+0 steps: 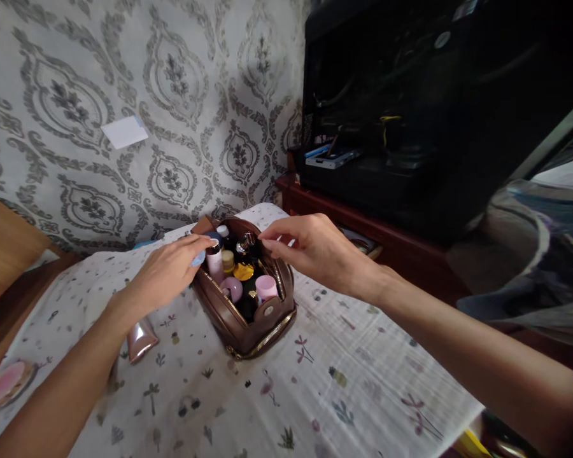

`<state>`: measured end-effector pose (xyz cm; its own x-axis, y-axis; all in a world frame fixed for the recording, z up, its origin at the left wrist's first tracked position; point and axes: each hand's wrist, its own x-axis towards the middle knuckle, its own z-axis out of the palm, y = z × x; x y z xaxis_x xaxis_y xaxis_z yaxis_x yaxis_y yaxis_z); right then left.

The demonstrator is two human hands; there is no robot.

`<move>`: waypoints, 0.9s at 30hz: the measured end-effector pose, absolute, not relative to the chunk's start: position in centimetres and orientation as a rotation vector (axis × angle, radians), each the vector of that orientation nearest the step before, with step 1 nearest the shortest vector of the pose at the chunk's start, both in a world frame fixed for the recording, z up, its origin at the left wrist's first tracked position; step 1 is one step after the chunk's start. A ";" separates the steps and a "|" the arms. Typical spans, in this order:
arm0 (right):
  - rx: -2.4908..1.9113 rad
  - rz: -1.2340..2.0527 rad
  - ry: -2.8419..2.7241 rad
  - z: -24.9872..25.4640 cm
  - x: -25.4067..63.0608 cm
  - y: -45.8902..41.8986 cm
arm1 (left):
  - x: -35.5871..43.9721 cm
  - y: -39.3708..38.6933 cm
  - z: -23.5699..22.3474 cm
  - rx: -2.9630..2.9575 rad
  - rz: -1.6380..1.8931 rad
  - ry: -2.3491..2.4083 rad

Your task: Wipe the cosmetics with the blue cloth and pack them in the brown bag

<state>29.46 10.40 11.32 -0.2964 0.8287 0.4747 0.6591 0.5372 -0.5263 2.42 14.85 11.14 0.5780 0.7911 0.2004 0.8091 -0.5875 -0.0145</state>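
Observation:
A brown cosmetic bag (pixel 219 310) stands unzipped on the patterned cloth, packed with several jars and bottles. My left hand (pixel 174 270) reaches over its left rim, fingertips at the silver cap of a pale pink bottle (pixel 214 264). A small light-blue thing (pixel 198 259) shows under those curled fingers; its kind is unclear. At the right rim, my right hand (pixel 319 248) has thumb and fingers pinched together against the bag's edge. Inside are a pink-lidded jar (pixel 266 287), a round lilac item (pixel 232 289), a gold item (pixel 243 271) and a glossy dark-and-silver bottle (pixel 246 244).
A metallic pink tube (pixel 142 341) lies left of the bag, partly behind my forearm. Further left is a round pink item (pixel 4 385). A dark television (pixel 386 95) stands on a reddish-brown cabinet (pixel 325 207) at right. Behind the bed is patterned wallpaper (pixel 172 95).

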 end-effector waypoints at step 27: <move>-0.888 0.443 -2.003 7.9 25.4 5.3 | -2.8 3.6 7.5 -2.573 -0.571 -1.597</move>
